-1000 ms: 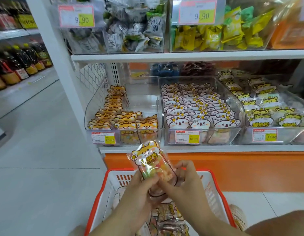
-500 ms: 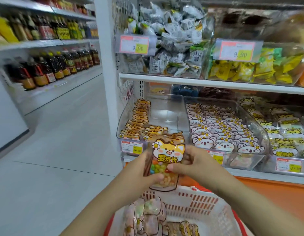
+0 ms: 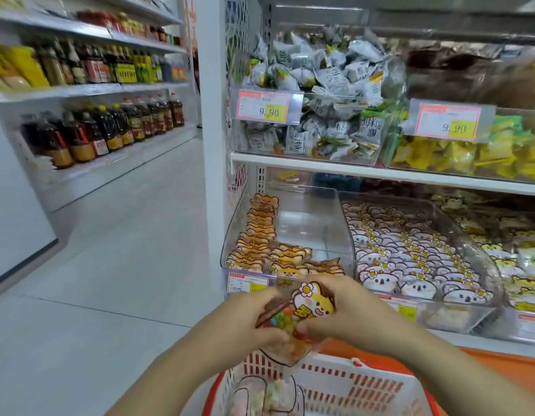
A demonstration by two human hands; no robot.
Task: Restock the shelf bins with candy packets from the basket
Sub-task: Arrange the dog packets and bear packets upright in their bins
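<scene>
1. Two hands hold one candy packet [image 3: 308, 310] between them: your left hand [image 3: 254, 319] grips its left side with curled fingers, and your right hand [image 3: 350, 310] pinches its right side, thumb on the front.
2. You hold the packet tilted, its cartoon animal head with a white flower pointing up and to the right. Coloured candies show through the clear lower part.
3. You hold it in the air just above the far rim of the basket [image 3: 350, 382], in front of the lower shelf's edge.
4. Below your wrists, the white basket with its red rim holds more packets [image 3: 266, 394] of the same outline; their print is blurred.
5. Just behind the packet stands a clear bin [image 3: 308, 223] on the lower shelf. Orange animal-head packets [image 3: 260, 235] stand in a row along its left wall and across its front, and the middle of its floor is bare.
6. Right of it, a second clear bin [image 3: 482, 265] is packed with rows of white animal-head packets [image 3: 410, 259]. Further right lie yellow-headed packets [image 3: 524, 265].
7. On the shelf above, one bin holds white-and-grey wrapped sweets [image 3: 314, 94] and another holds yellow wrapped ones [image 3: 470, 154]. Each bin carries a price label reading 9.90 [image 3: 264, 105].
8. Across the aisle to your left, shelves carry dark bottles [image 3: 110, 127].
</scene>
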